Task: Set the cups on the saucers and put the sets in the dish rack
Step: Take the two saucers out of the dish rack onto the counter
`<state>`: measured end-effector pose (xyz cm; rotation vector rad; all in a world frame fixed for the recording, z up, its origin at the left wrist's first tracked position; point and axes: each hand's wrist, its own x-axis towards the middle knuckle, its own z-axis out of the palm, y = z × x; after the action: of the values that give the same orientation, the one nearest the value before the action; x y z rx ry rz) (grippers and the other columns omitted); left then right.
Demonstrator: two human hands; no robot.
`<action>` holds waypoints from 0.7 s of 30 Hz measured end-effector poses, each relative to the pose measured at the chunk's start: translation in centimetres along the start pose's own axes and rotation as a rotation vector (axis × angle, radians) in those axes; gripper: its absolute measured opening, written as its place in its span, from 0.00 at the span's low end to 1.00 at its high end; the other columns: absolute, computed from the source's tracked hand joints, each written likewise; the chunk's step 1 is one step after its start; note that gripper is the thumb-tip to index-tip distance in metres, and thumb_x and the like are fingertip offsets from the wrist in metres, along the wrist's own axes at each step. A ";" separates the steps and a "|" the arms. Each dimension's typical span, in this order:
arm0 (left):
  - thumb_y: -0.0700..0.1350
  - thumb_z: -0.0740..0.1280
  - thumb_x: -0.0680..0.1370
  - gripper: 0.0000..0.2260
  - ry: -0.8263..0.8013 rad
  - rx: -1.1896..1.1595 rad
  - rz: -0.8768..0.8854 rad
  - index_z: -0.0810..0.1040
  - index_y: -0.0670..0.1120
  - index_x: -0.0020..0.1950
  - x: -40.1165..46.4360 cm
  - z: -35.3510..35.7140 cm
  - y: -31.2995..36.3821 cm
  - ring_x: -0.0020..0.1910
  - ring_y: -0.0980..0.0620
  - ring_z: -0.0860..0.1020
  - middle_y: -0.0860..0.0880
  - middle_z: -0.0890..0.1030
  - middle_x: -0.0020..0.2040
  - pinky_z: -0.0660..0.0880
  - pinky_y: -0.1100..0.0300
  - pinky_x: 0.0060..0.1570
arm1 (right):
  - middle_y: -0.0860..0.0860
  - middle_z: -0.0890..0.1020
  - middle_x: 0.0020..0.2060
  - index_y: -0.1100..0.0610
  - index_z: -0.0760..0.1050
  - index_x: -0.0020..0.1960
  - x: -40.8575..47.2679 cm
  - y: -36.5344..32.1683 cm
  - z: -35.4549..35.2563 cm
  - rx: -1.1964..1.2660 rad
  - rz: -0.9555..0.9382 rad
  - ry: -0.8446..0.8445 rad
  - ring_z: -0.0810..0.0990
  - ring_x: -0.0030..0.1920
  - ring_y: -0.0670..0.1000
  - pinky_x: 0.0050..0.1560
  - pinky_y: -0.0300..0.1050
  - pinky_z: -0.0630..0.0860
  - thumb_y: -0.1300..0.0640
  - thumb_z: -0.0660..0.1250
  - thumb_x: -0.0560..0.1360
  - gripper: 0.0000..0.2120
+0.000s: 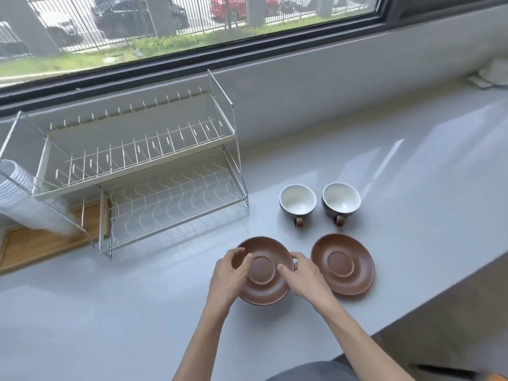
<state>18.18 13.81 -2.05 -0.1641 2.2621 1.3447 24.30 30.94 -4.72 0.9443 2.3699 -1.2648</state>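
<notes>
At the far left edge, a stack of white ribbed items (pixel 19 193), too blurred to identify, rests against the end of the dish rack (pixel 143 171) above a wooden tray (pixel 41 243). The dish rack is a two-tier wire frame standing on the grey table (pixel 137 312) under the window (pixel 165 28). Its long axis runs left to right, angled slightly away toward the right. The upper tier carries rows of upright prongs; the lower tier carries wavy wire dividers. Both tiers hold no dishes. No brand or writing is legible anywhere.

Near the rack's right end, the left saucer (pixel 264 287) lies between both hands. It is brown, face up, with a raised centre ring. The left hand (pixel 231 273) grips its left rim, fingers curled over the top edge. The right hand (pixel 305 273) grips its right rim, thumb on the upper face near the centre ring, the other fingers wrapped past the edge. Whether the saucer touches the table cannot be determined.

Just beside it to the right, the right saucer (pixel 343 264) lies flat on the table, face up and apart from the hands.

Farther from the person, the left cup (pixel 297 201) and the right cup (pixel 341 200) stand upright side by side, close but apart. Each is dark outside, white inside and empty. Each brown handle points toward the near edge.

At the far right corner, pale objects (pixel 494 74) sit on the table, too blurred to identify.
</notes>
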 end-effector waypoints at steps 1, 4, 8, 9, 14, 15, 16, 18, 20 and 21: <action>0.63 0.64 0.69 0.24 0.004 -0.007 -0.005 0.77 0.57 0.63 0.1 0.6 0.0 0.61 0.54 0.75 0.56 0.77 0.65 0.73 0.53 0.64 | 0.54 0.82 0.57 0.48 0.71 0.69 0.2 0.4 -0.3 0.000 0.004 -0.001 0.81 0.58 0.57 0.58 0.56 0.79 0.34 0.59 0.64 0.36; 0.63 0.65 0.70 0.23 0.009 -0.017 -0.018 0.77 0.58 0.63 0.2 2.2 -0.4 0.62 0.54 0.76 0.57 0.77 0.65 0.74 0.49 0.65 | 0.55 0.81 0.58 0.48 0.68 0.73 0.4 1.3 -0.7 -0.019 0.012 -0.023 0.80 0.59 0.57 0.61 0.54 0.76 0.34 0.59 0.67 0.37; 0.60 0.67 0.74 0.19 0.020 -0.015 -0.024 0.78 0.57 0.63 0.7 3.5 -0.3 0.61 0.54 0.77 0.57 0.77 0.65 0.74 0.51 0.63 | 0.56 0.78 0.60 0.49 0.66 0.75 0.9 1.9 -1.5 -0.049 0.012 -0.053 0.79 0.60 0.58 0.61 0.51 0.75 0.38 0.61 0.73 0.33; 0.60 0.67 0.74 0.18 0.021 -0.015 -0.026 0.78 0.57 0.63 1.0 3.7 -0.2 0.61 0.54 0.77 0.57 0.77 0.65 0.74 0.52 0.63 | 0.56 0.77 0.60 0.49 0.66 0.75 1.1 2.0 -1.7 -0.058 0.007 -0.060 0.79 0.59 0.58 0.61 0.51 0.75 0.38 0.61 0.73 0.32; 0.62 0.66 0.71 0.21 0.038 -0.017 -0.033 0.78 0.57 0.62 1.5 4.3 0.3 0.62 0.55 0.77 0.58 0.78 0.64 0.74 0.50 0.64 | 0.56 0.76 0.60 0.49 0.67 0.73 1.5 2.2 -1.9 -0.079 -0.010 -0.084 0.78 0.61 0.60 0.61 0.51 0.74 0.39 0.61 0.75 0.29; 0.62 0.66 0.71 0.21 0.043 -0.017 -0.036 0.78 0.58 0.62 1.6 4.4 0.3 0.62 0.55 0.77 0.58 0.78 0.64 0.74 0.50 0.64 | 0.56 0.76 0.61 0.50 0.67 0.73 1.6 2.1 -1.9 -0.085 -0.009 -0.091 0.77 0.62 0.60 0.61 0.51 0.74 0.40 0.61 0.76 0.28; 0.62 0.66 0.71 0.21 0.047 -0.015 -0.038 0.78 0.58 0.61 1.7 4.5 0.4 0.61 0.55 0.77 0.57 0.78 0.64 0.74 0.50 0.64 | 0.57 0.76 0.61 0.50 0.67 0.73 1.8 2.1 -1.9 -0.090 -0.009 -0.096 0.77 0.63 0.61 0.61 0.51 0.73 0.40 0.61 0.76 0.28; 0.60 0.67 0.73 0.18 0.055 -0.006 -0.033 0.78 0.57 0.61 2.1 4.6 0.4 0.61 0.56 0.77 0.57 0.78 0.64 0.74 0.53 0.63 | 0.57 0.76 0.62 0.50 0.67 0.73 2.0 1.9 -1.9 -0.097 -0.016 -0.098 0.76 0.65 0.61 0.63 0.52 0.73 0.40 0.61 0.76 0.28; 0.57 0.68 0.76 0.15 0.060 0.006 -0.029 0.78 0.56 0.62 2.4 4.8 0.3 0.61 0.55 0.77 0.57 0.78 0.64 0.73 0.56 0.60 | 0.58 0.75 0.64 0.50 0.65 0.74 2.3 1.8 -1.9 -0.098 -0.017 -0.101 0.75 0.67 0.61 0.64 0.52 0.73 0.40 0.61 0.77 0.29; 0.56 0.68 0.77 0.15 0.059 0.010 -0.028 0.78 0.55 0.62 2.6 4.9 0.3 0.62 0.55 0.77 0.57 0.78 0.64 0.73 0.56 0.59 | 0.58 0.75 0.64 0.50 0.64 0.75 2.4 1.8 -2.0 -0.097 -0.017 -0.103 0.74 0.68 0.61 0.65 0.52 0.72 0.40 0.61 0.77 0.30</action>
<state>17.54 18.52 -4.96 -0.2341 2.3060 1.3309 23.81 34.22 -5.97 0.8116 2.3412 -1.1641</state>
